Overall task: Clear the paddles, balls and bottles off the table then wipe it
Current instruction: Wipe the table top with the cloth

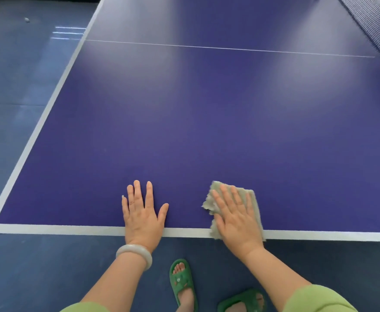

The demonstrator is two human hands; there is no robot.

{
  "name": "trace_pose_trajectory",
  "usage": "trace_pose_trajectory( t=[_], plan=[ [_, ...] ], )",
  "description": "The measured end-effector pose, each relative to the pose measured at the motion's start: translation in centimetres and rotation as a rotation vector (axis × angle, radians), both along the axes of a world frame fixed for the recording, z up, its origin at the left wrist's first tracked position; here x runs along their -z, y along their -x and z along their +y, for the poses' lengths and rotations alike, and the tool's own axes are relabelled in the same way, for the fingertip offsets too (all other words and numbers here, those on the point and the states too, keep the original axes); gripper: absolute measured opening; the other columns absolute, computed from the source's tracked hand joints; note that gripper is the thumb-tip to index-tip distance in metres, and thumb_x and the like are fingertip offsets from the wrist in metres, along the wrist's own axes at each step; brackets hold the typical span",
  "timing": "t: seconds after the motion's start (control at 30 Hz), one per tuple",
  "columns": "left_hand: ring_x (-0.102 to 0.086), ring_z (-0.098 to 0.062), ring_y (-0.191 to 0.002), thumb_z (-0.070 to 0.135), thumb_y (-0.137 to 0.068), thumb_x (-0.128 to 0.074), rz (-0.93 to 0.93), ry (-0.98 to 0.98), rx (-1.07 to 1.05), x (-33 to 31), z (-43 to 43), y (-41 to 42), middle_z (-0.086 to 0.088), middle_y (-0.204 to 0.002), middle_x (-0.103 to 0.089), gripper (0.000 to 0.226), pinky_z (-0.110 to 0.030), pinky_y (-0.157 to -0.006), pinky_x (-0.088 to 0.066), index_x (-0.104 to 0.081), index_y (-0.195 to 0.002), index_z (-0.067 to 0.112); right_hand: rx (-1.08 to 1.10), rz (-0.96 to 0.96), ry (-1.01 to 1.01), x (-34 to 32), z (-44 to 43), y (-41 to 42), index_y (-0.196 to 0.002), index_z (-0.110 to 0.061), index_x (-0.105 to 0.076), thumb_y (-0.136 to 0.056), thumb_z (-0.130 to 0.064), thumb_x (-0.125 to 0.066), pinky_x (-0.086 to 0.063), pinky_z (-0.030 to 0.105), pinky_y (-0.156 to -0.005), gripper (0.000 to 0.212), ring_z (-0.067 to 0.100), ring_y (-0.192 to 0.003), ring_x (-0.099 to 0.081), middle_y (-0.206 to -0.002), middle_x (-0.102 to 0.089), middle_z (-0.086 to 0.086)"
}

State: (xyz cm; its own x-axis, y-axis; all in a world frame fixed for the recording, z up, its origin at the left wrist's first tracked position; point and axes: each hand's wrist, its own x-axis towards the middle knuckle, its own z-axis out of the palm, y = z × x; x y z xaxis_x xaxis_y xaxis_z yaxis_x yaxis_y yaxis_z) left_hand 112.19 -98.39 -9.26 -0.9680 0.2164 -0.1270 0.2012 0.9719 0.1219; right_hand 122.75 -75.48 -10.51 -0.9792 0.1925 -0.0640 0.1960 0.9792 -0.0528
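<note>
The soft grey-green cloth (249,199) looks limp, so the flat right hand (236,221) presses it from above on the smooth purple table (184,131), while the left hand (142,212) rests open.

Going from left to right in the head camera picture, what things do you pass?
Small white thing → left hand → right hand → net.
</note>
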Motion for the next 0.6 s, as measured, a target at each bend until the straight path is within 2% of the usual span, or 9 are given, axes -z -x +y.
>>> trace_pose_trajectory(
  t=[0.1, 0.17, 0.27, 0.33, 0.43, 0.5, 0.53, 0.6],
  plan=[
    [0.002, -0.032, -0.151, 0.061, -0.096, -0.019, -0.033, 0.018, -0.021, -0.4, 0.5, 0.1, -0.015, -0.164, -0.002, 0.076, -0.047, -0.123, 0.002, -0.007, -0.157, 0.016, 0.363, 0.000, -0.041, -0.1, 6.2, -4.4, -0.154, -0.026, -0.024, -0.096, -0.042, -0.021, -0.014, 0.052, -0.119, 0.060, 0.021, -0.149, -0.019, -0.162, -0.019, -0.003],
    [0.002, -0.033, -0.151, 0.055, -0.098, -0.029, -0.056, 0.018, -0.013, -0.9, 2.0, 0.0, -0.017, -0.163, -0.002, 0.076, -0.048, -0.123, -0.001, -0.009, -0.156, 0.010, 0.650, -0.039, -0.019, -0.8, 8.9, -5.8, -0.155, -0.027, -0.019, -0.097, -0.044, -0.015, -0.007, 0.052, -0.120, 0.060, 0.021, -0.149, -0.014, -0.162, -0.014, -0.003],
    [-0.016, -0.035, -0.149, 0.047, -0.100, -0.031, -0.004, -0.010, 0.176, -1.3, 6.1, -0.9, -0.020, -0.159, -0.021, 0.065, -0.048, -0.121, -0.011, -0.026, -0.153, 0.008, 0.968, -0.061, 0.090, -1.5, 8.8, -4.6, -0.157, -0.025, -0.006, -0.101, -0.042, -0.016, -0.003, 0.055, -0.119, 0.059, 0.023, -0.151, 0.001, -0.164, 0.001, -0.001],
    [-0.016, -0.035, -0.149, 0.045, -0.100, -0.028, -0.009, -0.038, 0.311, -1.6, 9.9, -2.0, -0.019, -0.160, -0.021, 0.064, -0.046, -0.122, -0.011, -0.026, -0.153, 0.010, 0.904, -0.052, 0.071, -1.4, 7.1, -3.5, -0.157, -0.022, -0.004, -0.101, -0.041, -0.017, -0.003, 0.056, -0.119, 0.060, 0.025, -0.151, 0.001, -0.164, 0.003, 0.002],
    [0.010, -0.029, -0.151, 0.046, -0.103, -0.024, -0.107, -0.083, 0.422, -2.4, 15.8, -3.5, -0.013, -0.163, 0.007, 0.066, -0.043, -0.123, 0.003, 0.000, -0.156, 0.015, 0.517, -0.001, -0.003, -0.6, 6.4, -4.4, -0.156, -0.019, -0.012, -0.099, -0.041, -0.022, -0.009, 0.054, -0.119, 0.061, 0.025, -0.151, -0.009, -0.164, -0.008, 0.003],
    [0.018, -0.028, -0.149, 0.046, -0.104, -0.019, -0.122, -0.051, 0.471, -3.0, 19.3, -4.3, -0.011, -0.162, 0.017, 0.065, -0.043, -0.123, 0.007, 0.009, -0.156, 0.016, 0.283, -0.018, -0.018, -0.5, 8.9, -6.2, -0.156, -0.021, -0.015, -0.098, -0.043, -0.024, -0.013, 0.051, -0.118, 0.062, 0.023, -0.150, -0.012, -0.164, -0.008, 0.001],
    [0.019, -0.028, -0.149, 0.046, -0.104, -0.018, -0.131, -0.044, 0.495, -3.2, 21.1, -4.7, -0.012, -0.162, 0.018, 0.065, -0.043, -0.123, 0.007, 0.010, -0.155, 0.016, 0.228, -0.029, -0.027, -0.6, 10.6, -7.1, -0.156, -0.022, -0.017, -0.099, -0.043, -0.024, -0.015, 0.050, -0.117, 0.061, 0.022, -0.150, -0.014, -0.164, -0.009, 0.000],
    [0.018, -0.030, -0.149, 0.045, -0.104, -0.020, -0.155, -0.037, 0.556, -3.2, 24.4, -5.5, -0.012, -0.162, 0.017, 0.066, -0.045, -0.123, 0.006, 0.009, -0.156, 0.015, 0.306, -0.047, -0.068, -0.4, 14.3, -9.2, -0.155, -0.022, -0.020, -0.101, -0.044, -0.015, -0.015, 0.051, -0.116, 0.059, 0.022, -0.150, -0.015, -0.163, -0.012, 0.000]
  ],
)
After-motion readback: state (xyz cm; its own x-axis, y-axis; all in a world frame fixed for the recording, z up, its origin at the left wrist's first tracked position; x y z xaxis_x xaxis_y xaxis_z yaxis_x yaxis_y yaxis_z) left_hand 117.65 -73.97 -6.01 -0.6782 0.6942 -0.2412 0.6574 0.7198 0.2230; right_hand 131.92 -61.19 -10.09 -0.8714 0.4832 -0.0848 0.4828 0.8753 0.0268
